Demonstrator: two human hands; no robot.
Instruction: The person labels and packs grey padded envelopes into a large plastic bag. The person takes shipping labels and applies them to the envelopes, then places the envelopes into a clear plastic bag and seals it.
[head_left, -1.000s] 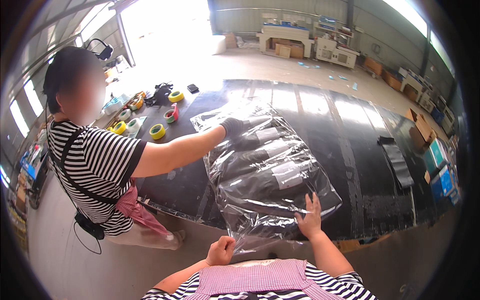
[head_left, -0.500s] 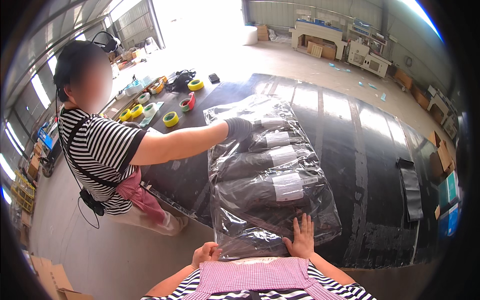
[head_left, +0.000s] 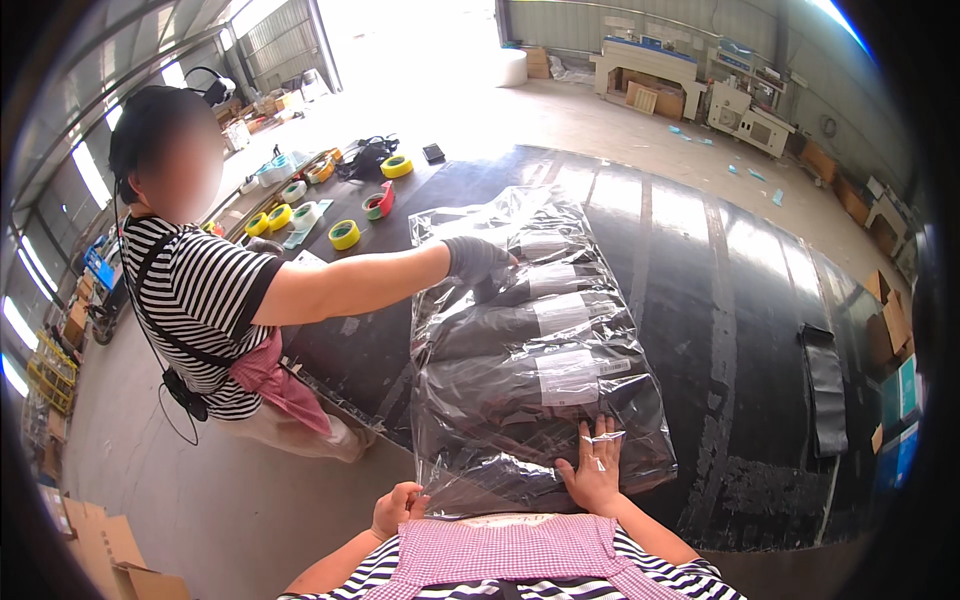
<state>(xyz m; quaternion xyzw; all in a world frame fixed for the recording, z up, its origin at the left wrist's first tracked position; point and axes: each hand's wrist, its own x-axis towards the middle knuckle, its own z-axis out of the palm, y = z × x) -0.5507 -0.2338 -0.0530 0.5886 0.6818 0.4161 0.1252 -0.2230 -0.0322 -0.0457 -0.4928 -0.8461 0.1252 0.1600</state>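
A big clear plastic bag lies on the black table, holding several dark bundles with white paper labels side by side. My left hand is closed at the bag's near left corner, its curled fingers pinching the film's edge. Flat on the near right part of the bag, my right hand has its fingers apart; shiny film glints across the fingertips, and I cannot tell whether they are over or under it. A co-worker's gloved grey hand reaches onto the far left part of the bag.
The co-worker stands at the table's left side. Tape rolls and small items lie on the far left of the table. A folded black sheet is at the right. Cardboard boxes stand at lower left; machines are behind.
The bag has shifted a little left on the table. My right hand has moved slightly left and forward on it, and my left hand slightly left. The gloved hand stays on the bag.
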